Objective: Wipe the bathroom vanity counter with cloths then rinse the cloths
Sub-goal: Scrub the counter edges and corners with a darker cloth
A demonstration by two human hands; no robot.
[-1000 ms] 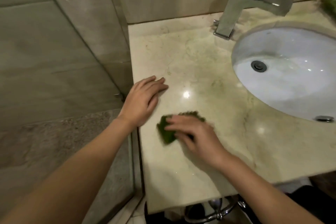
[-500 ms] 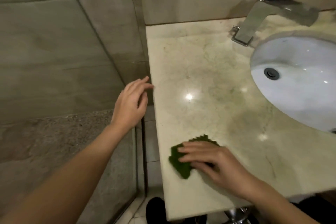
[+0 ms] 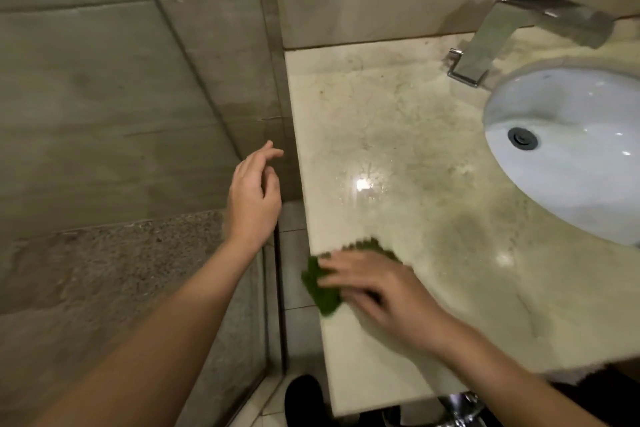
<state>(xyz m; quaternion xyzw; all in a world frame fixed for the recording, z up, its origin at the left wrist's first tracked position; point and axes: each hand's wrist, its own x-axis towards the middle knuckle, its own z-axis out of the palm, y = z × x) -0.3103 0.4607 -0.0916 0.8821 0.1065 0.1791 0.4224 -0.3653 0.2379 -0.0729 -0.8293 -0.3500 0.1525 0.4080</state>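
One green cloth lay on the marble vanity counter, at the counter's front left corner, with its left edge hanging just past the counter's left side. The right hand was flat on top of it, palm down, fingers stretched out and slightly spread, pointing toward the counter's left edge. The hand was motion-blurred, so finer detail of the grip could not be made out; it pressed on the cloth rather than pinched it. The cloth's frayed upper edge showed beyond the knuckles.

The left hand hung in the air off the counter's left side, touching nothing, held empty. Its fingers were loosely curled and a little apart, tips pointing toward the counter edge, thumb tucked near the palm.

On the counter surface: mottled beige stone, dull patches and streaks, one bright ceiling-light reflection near the middle. Set into the counter's right part, a white oval basin with a dark drain. At the counter's back, just behind the basin, an angular chrome faucet, its spout reaching over the bowl.

Left of the counter stood a glass panel and grey tiled wall. Below the counter's front edge, a dark shoe on the floor tile and some chrome plumbing.
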